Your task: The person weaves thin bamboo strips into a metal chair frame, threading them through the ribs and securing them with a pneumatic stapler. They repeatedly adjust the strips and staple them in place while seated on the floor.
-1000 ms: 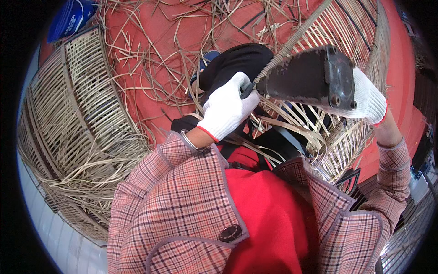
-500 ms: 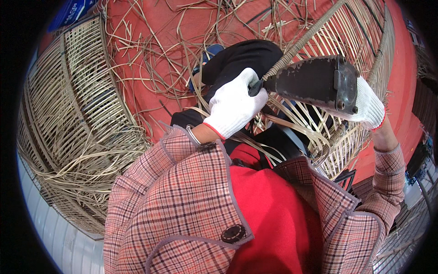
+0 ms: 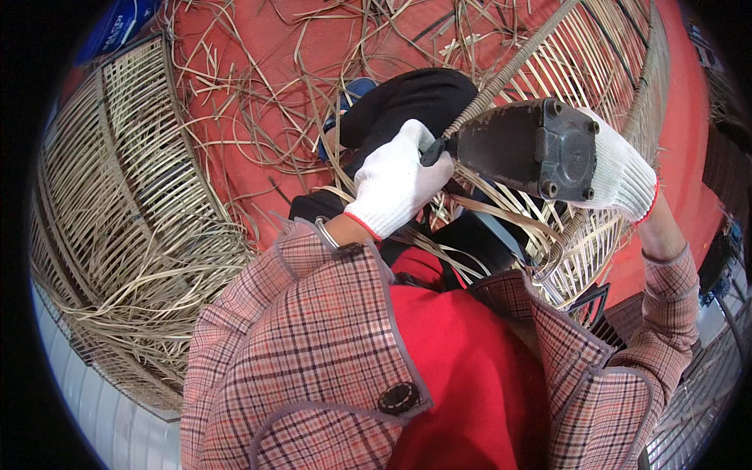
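My right hand (image 3: 621,168), in a white knit glove, is wrapped round a black pneumatic staple gun (image 3: 501,149) with a worn body and a bolted end cap. Most of its fingers are hidden behind the tool. The gun's narrow nose points left to my left hand (image 3: 399,180), also gloved, whose fingers are closed right at the black tip. What they grip is hidden. Beneath the gun lies a woven wicker basket (image 3: 583,66) with a cord-wrapped rim (image 3: 513,66) that runs down to the nose. Loose flat strips (image 3: 513,215) stick out below the gun.
A second wicker piece (image 3: 129,149) stands at the left, with a tangle of strips at its lower end. Cut strips (image 3: 258,102) litter the red ground sheet (image 3: 235,157). My bent leg (image 3: 411,106) in black is just beyond my left hand. A blue bag-like thing (image 3: 117,27) sits far left.
The staple gun has shifted slightly left and turned, so its bolted end cap shows more. Both hands remain closed. The view has moved a little.
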The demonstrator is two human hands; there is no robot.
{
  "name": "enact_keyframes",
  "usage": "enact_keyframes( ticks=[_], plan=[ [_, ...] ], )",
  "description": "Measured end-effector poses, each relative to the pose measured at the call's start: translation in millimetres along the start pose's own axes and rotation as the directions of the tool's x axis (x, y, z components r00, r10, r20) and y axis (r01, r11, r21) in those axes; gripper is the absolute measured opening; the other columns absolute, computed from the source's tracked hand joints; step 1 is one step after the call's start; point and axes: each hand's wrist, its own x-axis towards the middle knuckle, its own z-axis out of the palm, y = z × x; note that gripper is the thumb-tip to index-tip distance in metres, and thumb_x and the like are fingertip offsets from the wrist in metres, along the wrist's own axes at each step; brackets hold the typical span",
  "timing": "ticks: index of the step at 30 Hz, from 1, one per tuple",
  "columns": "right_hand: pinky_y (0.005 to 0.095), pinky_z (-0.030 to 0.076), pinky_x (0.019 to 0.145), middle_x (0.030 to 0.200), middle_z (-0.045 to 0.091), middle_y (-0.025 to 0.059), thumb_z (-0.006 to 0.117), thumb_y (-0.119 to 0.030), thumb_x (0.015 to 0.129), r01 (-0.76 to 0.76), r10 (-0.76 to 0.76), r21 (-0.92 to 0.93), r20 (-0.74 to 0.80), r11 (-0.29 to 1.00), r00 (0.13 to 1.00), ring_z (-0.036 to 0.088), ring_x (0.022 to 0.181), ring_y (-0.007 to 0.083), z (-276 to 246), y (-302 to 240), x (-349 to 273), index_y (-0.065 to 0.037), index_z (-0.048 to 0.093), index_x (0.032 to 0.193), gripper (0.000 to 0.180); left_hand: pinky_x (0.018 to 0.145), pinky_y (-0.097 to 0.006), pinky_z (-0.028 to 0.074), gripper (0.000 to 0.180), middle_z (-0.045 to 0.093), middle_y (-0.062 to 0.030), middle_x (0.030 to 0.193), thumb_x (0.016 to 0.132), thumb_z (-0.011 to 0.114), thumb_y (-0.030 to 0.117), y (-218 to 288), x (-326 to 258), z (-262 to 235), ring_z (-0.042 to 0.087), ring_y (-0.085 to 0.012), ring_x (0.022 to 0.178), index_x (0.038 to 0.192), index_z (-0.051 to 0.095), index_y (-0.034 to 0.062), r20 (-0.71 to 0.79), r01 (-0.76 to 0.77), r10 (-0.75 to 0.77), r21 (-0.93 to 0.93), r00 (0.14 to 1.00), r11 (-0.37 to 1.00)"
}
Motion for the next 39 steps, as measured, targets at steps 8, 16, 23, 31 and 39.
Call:
enact_keyframes(
  ticks=[8,16,23,31,39],
  plan=[
    [0.0388,0.055,0.082,0.099,0.07,0.0116,0.087,-0.027,0.059,0.153,-0.149,-0.113,0.045,0.982,0.988,0.067,0.088,0.0331,0,2,13,-0.005,0.063,0.113,0.063,0.076,-0.042,0.055,0.042,0.071,-0.015,0.079,0.085,0.07,0.044,-16,5,3,0.072,-0.0334,0.08,0.1,0.062,0.0056,0.073,-0.001,0.006,-0.066,0.997,0.998],
    [0.0352,0.057,0.075,0.093,0.072,0.0103,0.084,-0.022,0.07,0.406,-0.428,-0.314,-0.003,0.858,0.904,0.069,0.081,0.0273,3,-4,16,-0.004,0.065,0.109,0.047,0.052,-0.028,0.048,0.031,0.065,-0.0047,0.072,0.092,0.069,0.027,-26,6,7,0.06,-0.0102,0.058,0.107,0.056,0.0023,0.003,-0.186,0.187,-0.111,0.982,0.976],
    [0.036,0.057,0.082,0.101,0.072,0.0127,0.085,-0.02,0.071,0.234,-0.249,-0.219,-0.047,0.947,0.967,0.069,0.088,0.028,5,-2,11,-0.003,0.061,0.119,0.056,0.064,-0.036,0.053,0.029,0.068,-0.0122,0.076,0.094,0.067,0.027,-27,1,13,0.068,-0.0196,0.065,0.109,0.056,0.0049,-0.124,-0.296,0.307,0.104,0.943,0.95],
    [0.0368,0.057,0.08,0.102,0.073,0.013,0.083,-0.019,0.075,0.324,-0.331,-0.206,-0.004,0.924,0.943,0.069,0.087,0.0289,6,-5,15,-0.004,0.064,0.116,0.048,0.061,-0.035,0.052,0.026,0.067,-0.0116,0.075,0.094,0.067,0.024,-25,3,18,0.067,-0.0181,0.062,0.109,0.056,0.0053,-0.115,-0.244,0.249,0.051,0.962,0.968],
    [0.0366,0.057,0.08,0.098,0.073,0.0127,0.08,-0.018,0.077,0.435,-0.443,-0.25,0.028,0.865,0.896,0.069,0.086,0.0288,7,-1,19,-0.005,0.065,0.114,0.041,0.077,-0.049,0.054,0.031,0.071,-0.0184,0.087,0.088,0.069,0.034,-30,9,23,0.07,-0.0407,0.087,0.106,0.058,0.0108,-0.058,-0.135,0.13,-0.099,0.99,0.986]
  ],
)
